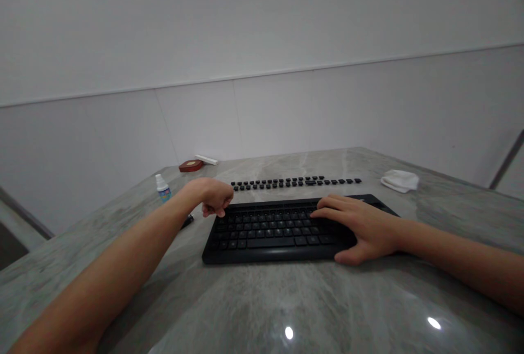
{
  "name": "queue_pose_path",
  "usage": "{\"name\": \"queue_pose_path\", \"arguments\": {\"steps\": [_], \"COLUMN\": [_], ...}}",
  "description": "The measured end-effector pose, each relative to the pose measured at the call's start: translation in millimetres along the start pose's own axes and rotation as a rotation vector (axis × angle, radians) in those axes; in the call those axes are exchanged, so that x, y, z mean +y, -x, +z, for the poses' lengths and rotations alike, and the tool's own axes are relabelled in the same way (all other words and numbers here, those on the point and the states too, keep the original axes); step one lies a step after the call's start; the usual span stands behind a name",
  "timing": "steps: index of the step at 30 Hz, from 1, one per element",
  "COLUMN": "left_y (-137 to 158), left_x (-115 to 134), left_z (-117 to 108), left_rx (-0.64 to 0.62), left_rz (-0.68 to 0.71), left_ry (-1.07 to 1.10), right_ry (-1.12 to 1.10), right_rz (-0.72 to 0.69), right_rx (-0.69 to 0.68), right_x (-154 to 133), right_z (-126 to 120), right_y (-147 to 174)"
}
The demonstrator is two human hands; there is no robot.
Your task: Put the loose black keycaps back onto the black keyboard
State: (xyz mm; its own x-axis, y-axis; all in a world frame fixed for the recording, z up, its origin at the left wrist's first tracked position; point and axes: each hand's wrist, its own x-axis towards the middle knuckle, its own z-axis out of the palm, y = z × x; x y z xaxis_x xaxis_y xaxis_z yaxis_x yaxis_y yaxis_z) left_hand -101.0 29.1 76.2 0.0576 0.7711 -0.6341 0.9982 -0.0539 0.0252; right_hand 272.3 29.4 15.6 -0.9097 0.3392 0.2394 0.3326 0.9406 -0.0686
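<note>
A black keyboard [272, 242] lies flat on the marbled table, and its upper rows look partly bare of keycaps. My left hand [216, 197] hovers at the keyboard's far left corner, wrist bent and fingers curled closed; anything in the fingertips is hidden. My right hand [360, 227] rests across the right end of the keyboard. Its fingers are stretched out over the keys, and the thumb is spread toward the near edge. Behind the keyboard, loose black keycaps [282, 184] stand in two long rows.
A white spray bottle [162, 187] with a blue label stands left, beyond my left forearm. Near that arm lies a small black object [187, 221]. A reddish-brown case [191, 166] and a white strip [207, 160] sit at the back. Far right is a folded white cloth [400, 180].
</note>
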Motion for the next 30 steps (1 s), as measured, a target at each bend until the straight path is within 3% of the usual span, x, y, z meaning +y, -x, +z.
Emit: {"name": "queue_pose_path", "arguments": {"steps": [7,15,20,30], "left_y": [1.6,5.5,5.5,16.9], "left_x": [0.4,-0.8,-4.6,-4.1], "left_z": [0.0,-3.7,-4.5,-8.2], "left_rx": [-0.027,-0.093,-0.109,-0.073], "left_rz": [-0.002,0.092,0.036,0.078], "left_ry": [0.019,0.058,-0.016,0.03], "right_ry": [-0.007,-0.007,0.013,0.016], "right_rz": [-0.015,-0.013,-0.002,0.002], "right_rx": [0.022,0.03,0.002,0.012], "right_x": [2.8,3.6,2.4,1.6], "right_z": [2.0,3.9,2.6,2.0], "right_y": [0.4,1.7,1.5,1.8]}}
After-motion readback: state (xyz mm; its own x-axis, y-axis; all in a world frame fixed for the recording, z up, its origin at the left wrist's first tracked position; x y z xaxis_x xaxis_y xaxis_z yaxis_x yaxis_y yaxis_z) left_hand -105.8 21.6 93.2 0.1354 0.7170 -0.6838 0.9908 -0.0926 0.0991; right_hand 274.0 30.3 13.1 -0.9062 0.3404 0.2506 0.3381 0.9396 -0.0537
